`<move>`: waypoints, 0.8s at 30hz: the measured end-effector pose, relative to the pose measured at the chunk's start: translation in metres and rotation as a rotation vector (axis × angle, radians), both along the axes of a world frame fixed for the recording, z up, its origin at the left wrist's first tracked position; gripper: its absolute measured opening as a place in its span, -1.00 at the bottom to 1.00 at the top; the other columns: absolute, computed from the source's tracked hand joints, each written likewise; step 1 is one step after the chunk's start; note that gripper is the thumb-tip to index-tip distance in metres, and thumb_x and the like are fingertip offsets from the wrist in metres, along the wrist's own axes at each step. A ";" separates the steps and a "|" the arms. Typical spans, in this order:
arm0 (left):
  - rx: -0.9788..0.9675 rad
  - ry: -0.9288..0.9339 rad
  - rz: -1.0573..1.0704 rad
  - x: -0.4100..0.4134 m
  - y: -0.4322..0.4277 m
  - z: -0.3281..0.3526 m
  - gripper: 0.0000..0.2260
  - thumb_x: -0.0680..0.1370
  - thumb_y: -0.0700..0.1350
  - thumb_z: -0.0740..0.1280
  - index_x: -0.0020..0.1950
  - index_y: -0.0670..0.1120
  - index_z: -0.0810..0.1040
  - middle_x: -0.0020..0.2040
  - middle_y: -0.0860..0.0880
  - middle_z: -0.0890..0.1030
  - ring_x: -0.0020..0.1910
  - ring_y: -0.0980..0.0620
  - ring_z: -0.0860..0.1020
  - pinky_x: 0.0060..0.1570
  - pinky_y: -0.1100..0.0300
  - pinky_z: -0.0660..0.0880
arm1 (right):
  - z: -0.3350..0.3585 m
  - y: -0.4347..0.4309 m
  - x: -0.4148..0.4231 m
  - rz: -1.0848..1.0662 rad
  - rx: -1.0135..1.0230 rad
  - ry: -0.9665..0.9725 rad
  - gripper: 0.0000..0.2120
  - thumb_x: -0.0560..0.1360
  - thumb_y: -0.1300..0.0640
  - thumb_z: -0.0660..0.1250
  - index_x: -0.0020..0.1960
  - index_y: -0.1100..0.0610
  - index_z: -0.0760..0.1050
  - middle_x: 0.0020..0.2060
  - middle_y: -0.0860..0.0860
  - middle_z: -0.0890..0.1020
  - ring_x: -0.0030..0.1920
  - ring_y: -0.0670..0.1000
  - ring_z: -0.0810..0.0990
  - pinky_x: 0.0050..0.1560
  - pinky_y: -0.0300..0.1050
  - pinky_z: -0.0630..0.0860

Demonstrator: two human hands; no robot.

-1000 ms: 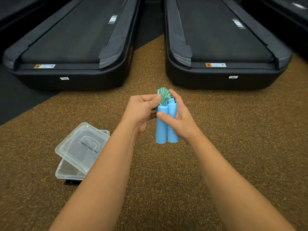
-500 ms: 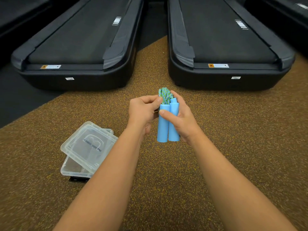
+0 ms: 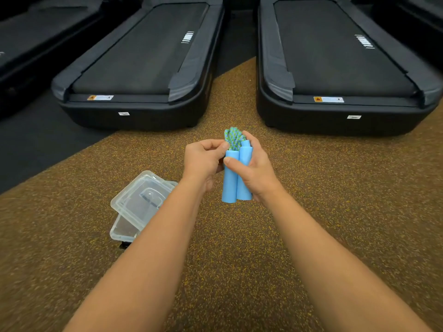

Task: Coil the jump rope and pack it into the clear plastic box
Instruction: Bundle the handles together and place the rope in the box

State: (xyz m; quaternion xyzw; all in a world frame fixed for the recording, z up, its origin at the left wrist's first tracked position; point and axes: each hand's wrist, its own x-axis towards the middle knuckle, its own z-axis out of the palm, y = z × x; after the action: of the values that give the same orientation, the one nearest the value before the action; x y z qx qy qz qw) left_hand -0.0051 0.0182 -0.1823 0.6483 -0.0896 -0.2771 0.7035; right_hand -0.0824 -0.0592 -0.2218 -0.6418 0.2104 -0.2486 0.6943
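The jump rope has two light-blue foam handles held side by side, upright, with its blue-green braided cord bunched in a coil at their top. My right hand wraps around both handles from the right, thumb across the front. My left hand pinches the cord at the upper left of the handles. The clear plastic box sits on the floor to the lower left, its clear lid lying askew across it; my left forearm hides part of both.
Speckled brown rubber floor spreads all around. Two black treadmills stand ahead, one at the left and one at the right, with a narrow gap between them. A dark floor strip lies far left.
The view has shifted, so the box and treadmills sit further right in frame. Both hands hold the rope bundle much as before, with the handles a little lower.
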 end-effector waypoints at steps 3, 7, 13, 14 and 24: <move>0.006 0.018 -0.032 0.011 0.012 0.005 -0.93 0.53 -0.31 0.31 -0.10 -0.24 0.58 -0.22 -0.12 0.60 -0.26 0.01 0.58 -0.25 0.13 0.57 | 0.002 0.012 0.011 -0.010 0.003 -0.009 -0.21 0.28 0.14 0.44 0.44 0.08 0.21 0.27 0.11 0.50 0.16 0.03 0.57 0.22 0.05 0.52; 0.056 0.031 -0.049 0.026 0.029 0.008 -0.89 0.52 -0.29 0.34 0.02 -0.27 0.59 -0.21 -0.12 0.61 -0.28 0.00 0.58 -0.31 0.18 0.55 | 0.002 0.028 0.023 0.019 0.095 -0.047 -0.23 0.28 0.19 0.43 0.43 0.07 0.21 0.25 0.13 0.51 0.09 0.02 0.57 0.17 0.02 0.55; 0.057 0.051 -0.024 0.044 0.050 0.002 -0.94 0.50 -0.27 0.37 -0.05 -0.22 0.61 -0.25 -0.08 0.62 -0.37 0.08 0.57 -0.40 0.30 0.52 | -0.005 0.045 0.043 0.050 0.197 -0.060 -0.24 0.28 0.21 0.45 0.42 0.10 0.24 0.24 0.17 0.52 0.07 0.06 0.59 0.09 0.01 0.57; 0.061 0.047 -0.023 0.047 0.053 0.001 -0.94 0.50 -0.26 0.38 -0.05 -0.22 0.61 -0.25 -0.08 0.62 -0.36 0.07 0.56 -0.41 0.30 0.52 | -0.005 0.047 0.046 0.054 0.199 -0.062 -0.24 0.28 0.21 0.46 0.42 0.11 0.25 0.24 0.18 0.52 0.08 0.07 0.59 0.09 0.03 0.57; 0.062 0.075 -0.074 0.095 0.086 -0.012 -0.85 0.51 -0.23 0.37 0.07 -0.17 0.60 -0.17 -0.06 0.62 -0.26 0.08 0.55 -0.32 0.27 0.52 | -0.009 0.063 0.088 0.155 0.271 -0.077 -0.30 0.28 0.26 0.42 0.38 0.15 0.28 0.11 0.11 0.56 -0.05 -0.01 0.61 -0.16 -0.17 0.58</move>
State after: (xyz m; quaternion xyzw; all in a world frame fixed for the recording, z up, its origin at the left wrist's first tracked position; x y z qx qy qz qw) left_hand 0.0896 0.1038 -0.1947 0.6552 -0.0781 -0.3297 0.6752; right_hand 0.0055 0.0042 -0.2311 -0.5465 0.1648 -0.1881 0.7992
